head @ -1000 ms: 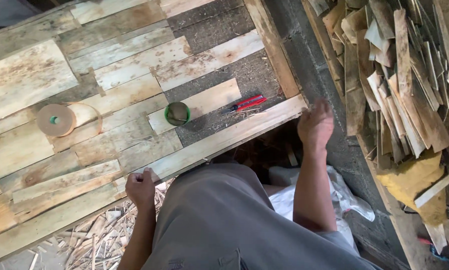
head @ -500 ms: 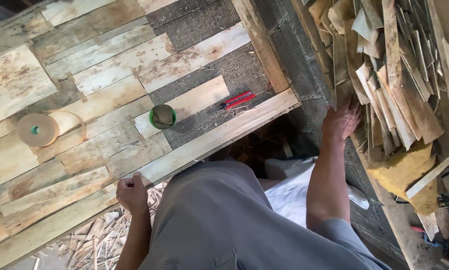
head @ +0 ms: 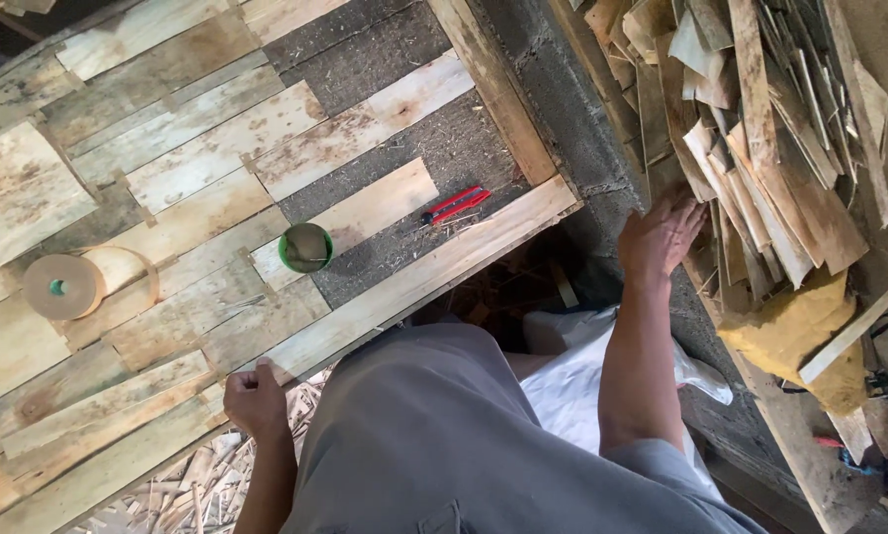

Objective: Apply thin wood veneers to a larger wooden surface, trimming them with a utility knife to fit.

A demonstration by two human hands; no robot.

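Note:
My left hand point(head: 256, 398) rests on the near edge of a panel of patched wood veneer strips point(head: 197, 188), fingers curled over the border plank point(head: 414, 282). My right hand point(head: 659, 237) reaches out to the right, fingers spread, touching the edge of a heap of thin veneer offcuts point(head: 751, 129). It grips nothing that I can see. On the panel lie a red-handled cutter point(head: 454, 205), a small green cup point(head: 306, 247) and a roll of brown paper tape point(head: 60, 287).
A grey block ledge point(head: 573, 109) separates the panel from the offcut heap. A yellow-brown cloth or foam piece point(head: 795, 331) sits under the heap. White plastic sheet point(head: 582, 376) lies by my legs. Wood splinters point(head: 167, 499) litter the floor below.
My right hand has left the panel's corner and moved right and up onto the offcut heap. The left hand stays on the panel edge. The view has shifted right.

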